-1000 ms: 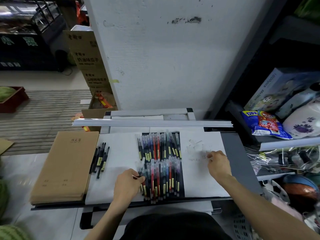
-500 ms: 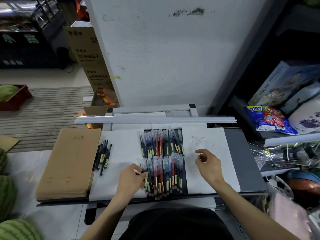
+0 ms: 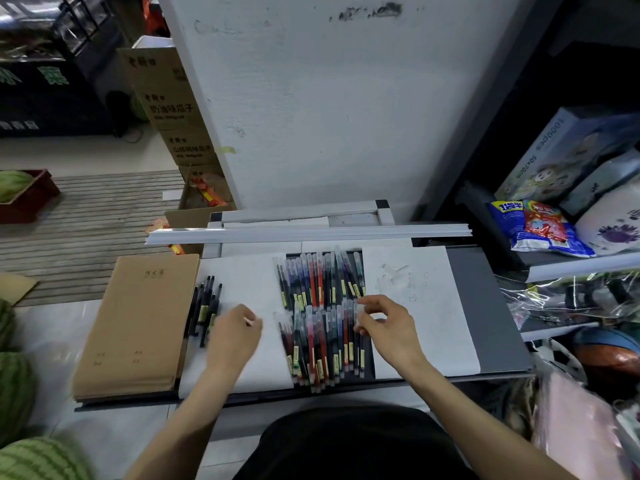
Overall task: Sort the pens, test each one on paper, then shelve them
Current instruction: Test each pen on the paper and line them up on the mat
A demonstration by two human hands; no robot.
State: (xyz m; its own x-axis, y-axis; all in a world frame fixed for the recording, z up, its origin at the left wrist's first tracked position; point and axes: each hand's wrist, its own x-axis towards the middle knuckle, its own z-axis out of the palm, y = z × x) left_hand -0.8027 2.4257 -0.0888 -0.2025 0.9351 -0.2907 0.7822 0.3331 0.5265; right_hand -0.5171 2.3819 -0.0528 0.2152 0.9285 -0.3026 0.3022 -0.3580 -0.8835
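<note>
Left hand point(image 3: 233, 336): fingers curled, just beside the black pens point(image 3: 205, 308); blur hides whether it grips anything. Right hand point(image 3: 389, 327): thumb and forefinger appear to pinch a pen point(image 3: 360, 311) at the right edge of the pen rows point(image 3: 320, 317). The rows lie between white paper sheets point(image 3: 446, 323) on the grey table point(image 3: 485, 306). Notebook stack point(image 3: 138, 327): left end. Red crate point(image 3: 34, 199): holds a watermelon point(image 3: 12, 183).

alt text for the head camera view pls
A person's right hand touches the nearer of two rows of coloured pens on white paper, while the left hand is beside a small group of black pens. Brown notebooks are stacked at far left of the grey shelf.
</note>
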